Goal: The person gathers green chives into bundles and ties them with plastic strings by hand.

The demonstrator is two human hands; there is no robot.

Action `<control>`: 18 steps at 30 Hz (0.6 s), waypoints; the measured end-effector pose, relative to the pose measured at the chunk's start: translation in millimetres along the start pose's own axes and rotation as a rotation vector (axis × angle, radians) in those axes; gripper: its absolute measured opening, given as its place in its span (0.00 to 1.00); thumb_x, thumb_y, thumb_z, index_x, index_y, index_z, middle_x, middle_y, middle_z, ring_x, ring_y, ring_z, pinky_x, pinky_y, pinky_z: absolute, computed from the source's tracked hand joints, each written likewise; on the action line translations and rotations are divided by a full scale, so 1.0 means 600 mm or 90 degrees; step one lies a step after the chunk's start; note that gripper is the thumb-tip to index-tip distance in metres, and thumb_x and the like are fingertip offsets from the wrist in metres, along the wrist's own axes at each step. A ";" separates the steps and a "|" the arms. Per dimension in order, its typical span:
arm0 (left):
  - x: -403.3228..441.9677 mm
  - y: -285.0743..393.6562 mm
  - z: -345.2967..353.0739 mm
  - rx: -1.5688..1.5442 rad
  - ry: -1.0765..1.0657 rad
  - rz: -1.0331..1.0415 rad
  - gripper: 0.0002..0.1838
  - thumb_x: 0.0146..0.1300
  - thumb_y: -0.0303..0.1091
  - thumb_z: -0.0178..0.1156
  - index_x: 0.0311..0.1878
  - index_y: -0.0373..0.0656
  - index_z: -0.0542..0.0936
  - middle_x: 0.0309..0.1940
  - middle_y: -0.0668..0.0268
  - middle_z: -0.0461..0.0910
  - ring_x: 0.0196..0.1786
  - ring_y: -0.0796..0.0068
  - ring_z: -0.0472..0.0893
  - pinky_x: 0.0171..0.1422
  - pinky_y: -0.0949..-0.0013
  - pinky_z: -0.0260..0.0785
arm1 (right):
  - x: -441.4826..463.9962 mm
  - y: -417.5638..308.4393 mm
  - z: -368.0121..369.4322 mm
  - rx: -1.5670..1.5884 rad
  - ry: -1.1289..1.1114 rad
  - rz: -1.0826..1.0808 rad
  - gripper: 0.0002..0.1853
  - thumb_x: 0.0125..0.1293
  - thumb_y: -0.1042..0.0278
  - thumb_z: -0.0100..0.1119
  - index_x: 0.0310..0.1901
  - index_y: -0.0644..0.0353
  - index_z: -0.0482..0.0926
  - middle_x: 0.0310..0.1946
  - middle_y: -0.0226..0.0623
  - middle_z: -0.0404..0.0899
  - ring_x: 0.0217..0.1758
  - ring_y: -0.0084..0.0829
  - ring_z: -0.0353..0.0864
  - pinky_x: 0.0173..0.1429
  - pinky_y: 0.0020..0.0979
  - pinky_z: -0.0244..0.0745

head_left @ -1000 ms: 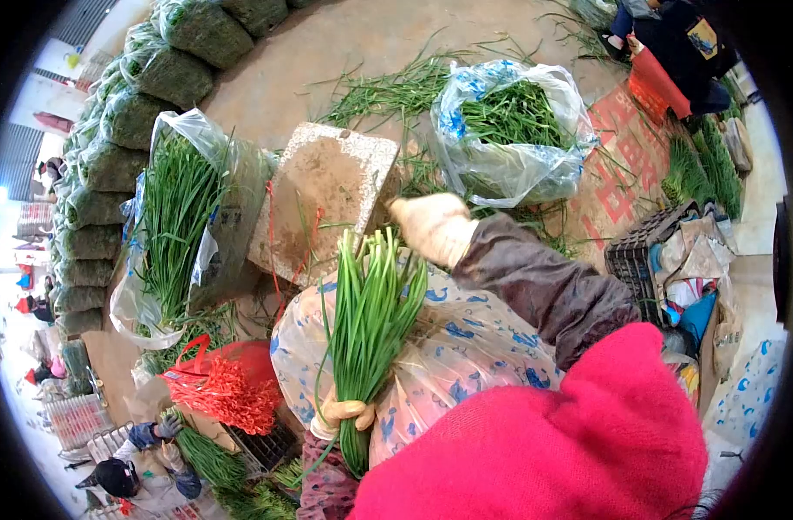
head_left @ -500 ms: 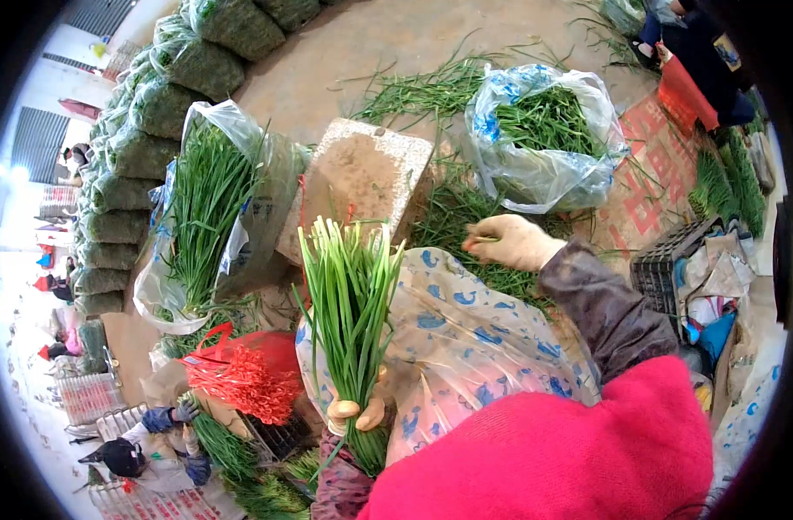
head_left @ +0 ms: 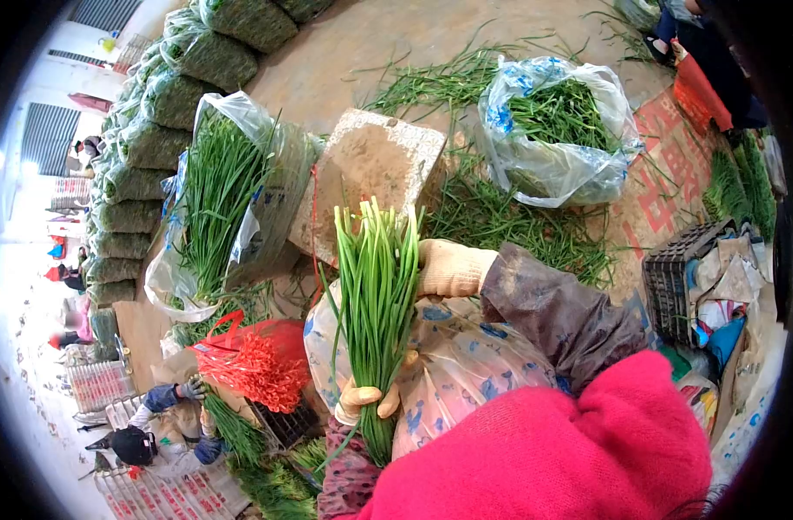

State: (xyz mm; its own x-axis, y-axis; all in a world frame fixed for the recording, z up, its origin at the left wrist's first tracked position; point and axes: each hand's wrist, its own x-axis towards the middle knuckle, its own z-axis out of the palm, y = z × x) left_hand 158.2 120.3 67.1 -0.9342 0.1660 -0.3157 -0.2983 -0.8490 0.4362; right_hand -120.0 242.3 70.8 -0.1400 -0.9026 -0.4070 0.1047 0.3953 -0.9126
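Note:
A bunch of green chives [head_left: 375, 303] stands upright before me, its pale cut ends at the top. My left hand [head_left: 368, 400], in a cream glove, is wrapped round the lower, leafy part of the bunch. At the upper right side of the stalks is my right hand [head_left: 453, 269], also gloved. Its fingertips go out of sight behind the stalks, so its grip is hidden. Under both hands lies a clear plastic apron [head_left: 466, 364] with blue prints, spread over my lap.
An open plastic bag [head_left: 249, 234] of chives stands left of a dirty foam block [head_left: 370, 173]. Another bag [head_left: 552, 173] holds greens at the right. Red ties [head_left: 258, 368] lie beside my lap. Loose leaves [head_left: 518, 230] litter the floor. Beyond are stacked full sacks [head_left: 154, 117], a crate [head_left: 678, 277] and co-workers.
My right hand has moved left from over the loose leaves to the side of the bunch. My left hand still grips the chives. The whole view has shifted slightly.

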 end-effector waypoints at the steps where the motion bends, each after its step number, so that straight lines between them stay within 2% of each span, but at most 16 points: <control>1: 0.001 -0.003 -0.006 -0.001 -0.001 0.001 0.36 0.58 0.31 0.58 0.68 0.31 0.58 0.42 0.46 0.78 0.18 0.71 0.70 0.23 0.70 0.62 | -0.006 0.004 0.005 0.004 0.020 0.009 0.13 0.63 0.62 0.60 0.45 0.59 0.82 0.25 0.28 0.80 0.21 0.19 0.74 0.26 0.25 0.68; 2: -0.002 -0.007 -0.008 -0.036 -0.004 0.008 0.35 0.58 0.31 0.58 0.68 0.31 0.58 0.36 0.48 0.78 0.18 0.71 0.70 0.22 0.70 0.62 | -0.011 0.009 0.010 0.009 0.040 0.017 0.12 0.64 0.62 0.59 0.45 0.59 0.82 0.25 0.28 0.80 0.21 0.19 0.74 0.25 0.24 0.68; 4: -0.001 -0.010 -0.027 -0.069 -0.041 -0.003 0.35 0.58 0.32 0.58 0.68 0.31 0.58 0.25 0.54 0.74 0.17 0.71 0.70 0.21 0.70 0.62 | -0.035 -0.014 0.006 0.131 0.116 0.125 0.11 0.67 0.64 0.55 0.43 0.60 0.81 0.28 0.27 0.81 0.19 0.18 0.74 0.20 0.21 0.64; 5: 0.001 -0.012 -0.033 -0.070 -0.046 -0.002 0.35 0.58 0.32 0.58 0.68 0.31 0.58 0.25 0.54 0.74 0.17 0.71 0.70 0.21 0.70 0.62 | -0.038 -0.009 0.005 0.128 0.120 0.125 0.11 0.67 0.64 0.55 0.43 0.60 0.81 0.28 0.27 0.81 0.19 0.18 0.74 0.20 0.21 0.64; 7: 0.006 -0.016 -0.036 -0.086 -0.093 0.022 0.36 0.58 0.33 0.58 0.68 0.29 0.58 0.36 0.46 0.78 0.17 0.72 0.70 0.20 0.71 0.62 | -0.046 0.012 0.004 0.416 0.127 0.070 0.11 0.69 0.63 0.53 0.44 0.59 0.80 0.31 0.29 0.82 0.19 0.18 0.74 0.18 0.20 0.62; 8: 0.005 -0.018 -0.033 -0.090 -0.094 0.023 0.36 0.58 0.33 0.58 0.68 0.29 0.58 0.36 0.46 0.78 0.17 0.72 0.70 0.20 0.71 0.62 | -0.052 0.019 0.000 0.557 0.081 0.043 0.10 0.70 0.63 0.52 0.44 0.58 0.78 0.32 0.31 0.82 0.17 0.16 0.70 0.18 0.19 0.61; 10: 0.004 -0.020 -0.018 -0.140 -0.013 -0.004 0.36 0.57 0.32 0.57 0.68 0.27 0.58 0.55 0.39 0.73 0.17 0.73 0.70 0.19 0.71 0.61 | -0.054 0.032 0.000 0.703 0.157 -0.002 0.09 0.71 0.65 0.48 0.42 0.58 0.77 0.26 0.28 0.78 0.15 0.16 0.64 0.17 0.19 0.56; 11: 0.006 -0.020 -0.014 -0.141 -0.014 -0.005 0.36 0.57 0.32 0.57 0.68 0.27 0.58 0.55 0.39 0.73 0.17 0.73 0.70 0.19 0.71 0.61 | -0.061 0.031 -0.005 0.771 0.180 -0.016 0.09 0.72 0.65 0.47 0.41 0.57 0.77 0.24 0.26 0.76 0.14 0.16 0.63 0.17 0.19 0.55; 12: 0.009 -0.018 -0.009 -0.126 -0.027 -0.017 0.37 0.57 0.32 0.57 0.68 0.27 0.58 0.61 0.39 0.68 0.17 0.74 0.70 0.19 0.71 0.61 | -0.061 0.038 -0.014 0.767 0.196 -0.042 0.11 0.73 0.62 0.46 0.40 0.57 0.77 0.23 0.26 0.74 0.14 0.16 0.61 0.17 0.20 0.53; 14: 0.013 -0.010 0.013 -0.124 -0.012 -0.044 0.38 0.57 0.31 0.57 0.69 0.26 0.56 0.66 0.39 0.64 0.17 0.75 0.70 0.19 0.72 0.61 | -0.076 0.039 -0.039 0.805 0.323 -0.007 0.12 0.74 0.59 0.46 0.41 0.57 0.76 0.25 0.26 0.74 0.15 0.15 0.58 0.19 0.20 0.51; 17: 0.014 -0.012 0.002 -0.145 -0.062 -0.041 0.38 0.57 0.32 0.57 0.69 0.25 0.56 0.66 0.39 0.64 0.17 0.76 0.70 0.19 0.73 0.61 | -0.104 0.077 -0.102 0.781 0.415 -0.069 0.13 0.74 0.58 0.45 0.44 0.58 0.75 0.27 0.24 0.74 0.17 0.14 0.56 0.22 0.19 0.49; 18: 0.011 -0.009 0.003 -0.136 -0.073 -0.061 0.38 0.57 0.32 0.57 0.69 0.25 0.56 0.66 0.39 0.63 0.17 0.77 0.70 0.19 0.73 0.61 | -0.117 0.092 -0.123 0.620 0.410 -0.033 0.14 0.74 0.57 0.46 0.47 0.59 0.75 0.31 0.26 0.77 0.18 0.12 0.55 0.21 0.18 0.49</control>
State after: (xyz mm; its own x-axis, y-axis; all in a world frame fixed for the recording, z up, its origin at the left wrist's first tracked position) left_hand 153.2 126.6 64.1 -0.9236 0.2959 -0.2438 -0.3494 -0.9114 0.2175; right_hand -177.1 340.2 45.9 -0.6101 -0.5507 -0.5697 0.7561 -0.1898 -0.6263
